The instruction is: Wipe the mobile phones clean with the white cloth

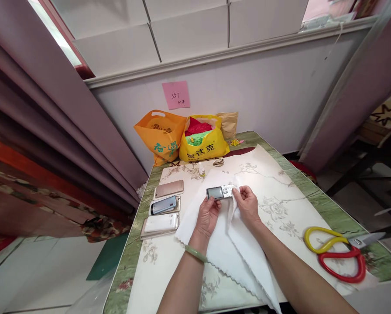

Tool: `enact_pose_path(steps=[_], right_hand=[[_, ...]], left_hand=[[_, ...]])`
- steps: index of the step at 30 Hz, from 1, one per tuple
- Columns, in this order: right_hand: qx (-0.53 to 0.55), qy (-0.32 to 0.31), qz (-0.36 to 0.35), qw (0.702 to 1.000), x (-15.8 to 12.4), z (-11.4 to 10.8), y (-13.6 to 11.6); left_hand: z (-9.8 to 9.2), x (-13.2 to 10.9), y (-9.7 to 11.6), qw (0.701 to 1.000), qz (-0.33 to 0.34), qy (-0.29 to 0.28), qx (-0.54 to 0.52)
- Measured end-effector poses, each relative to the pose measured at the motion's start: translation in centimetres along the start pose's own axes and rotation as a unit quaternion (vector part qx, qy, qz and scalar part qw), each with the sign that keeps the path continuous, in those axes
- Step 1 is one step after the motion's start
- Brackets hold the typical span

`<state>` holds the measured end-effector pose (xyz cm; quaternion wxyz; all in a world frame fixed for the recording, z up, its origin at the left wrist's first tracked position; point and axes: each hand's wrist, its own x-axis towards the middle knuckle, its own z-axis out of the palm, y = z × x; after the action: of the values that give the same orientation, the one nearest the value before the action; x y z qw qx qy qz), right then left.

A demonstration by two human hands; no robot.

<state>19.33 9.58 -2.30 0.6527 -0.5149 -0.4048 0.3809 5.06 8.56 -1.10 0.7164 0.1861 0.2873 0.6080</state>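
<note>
Forearms [189,283] reach in from near edge, green bangle [196,253] on left wrist. White cloth [226,248] with scalloped edge spread beneath hands. Left hand [209,214]: fingers clamped on silver keypad phone [219,192], screen end, held above cloth. Right hand [248,204]: fingers pinched on bunched cloth at keypad end. Left on desk [129,261]: rose-gold phone [169,189], blue-grey phone [163,206], white phone [162,222], lying flat. Far right: scissors [355,251], blades pointing away from hands.
</note>
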Motion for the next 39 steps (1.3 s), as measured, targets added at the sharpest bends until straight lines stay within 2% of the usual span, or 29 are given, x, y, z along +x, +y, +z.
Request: enact_pose_path(steps=[3, 7, 9, 11, 16, 18, 21, 23, 26, 30, 36, 39], right_hand=[[-0.031, -0.049, -0.01, 0.998, -0.5, 0.2, -0.2], [-0.031, -0.16, -0.006, 0.987, -1.3, 0.4, -0.3], [-0.021, -0.183, 0.002, 0.983, -1.4, 0.5, -0.4], [0.004, -0.167, 0.016, 0.986, -1.2, 0.6, -0.5], [0.057, -0.067, 0.036, 0.995, -0.3, 0.3, -0.8], [0.065, -0.082, 0.036, 0.994, -0.3, 0.3, -1.0], [0.072, -0.16, 0.042, 0.984, -0.7, 0.3, -1.2], [0.076, -0.184, 0.039, 0.979, -0.9, 0.5, -1.2], [0.083, -0.187, 0.037, 0.978, -0.9, 0.6, -0.9], [0.087, -0.211, 0.072, 0.971, -0.6, 0.4, -0.5], [0.076, -0.157, 0.085, 0.981, -0.2, 0.1, -0.6], [0.084, -0.18, 0.063, 0.978, -0.4, 0.4, -0.7]], left_hand=[[0.2, -0.1, -0.1, 1.0, -0.003, -0.004, -0.003], [0.6, -0.2, -0.1, 1.0, -0.011, 0.012, -0.008], [0.6, -0.1, -0.1, 1.0, -0.015, 0.025, -0.009], [0.5, -0.1, -0.1, 0.999, -0.017, 0.032, -0.012], [0.3, 0.1, -0.1, 0.999, -0.018, 0.048, 0.002], [0.2, 0.1, -0.1, 0.998, -0.023, 0.05, 0.006], [0.1, 0.2, -0.2, 0.998, -0.026, 0.048, -0.01], [0.0, 0.2, -0.2, 0.999, -0.023, 0.043, -0.018], [0.0, 0.1, -0.2, 0.999, -0.027, 0.036, -0.012], [0.4, -0.2, -0.1, 0.999, -0.032, 0.031, -0.001], [0.8, -0.6, 0.1, 0.998, -0.046, 0.018, 0.046], [0.8, -0.5, 0.0, 0.999, -0.034, 0.022, 0.026]])
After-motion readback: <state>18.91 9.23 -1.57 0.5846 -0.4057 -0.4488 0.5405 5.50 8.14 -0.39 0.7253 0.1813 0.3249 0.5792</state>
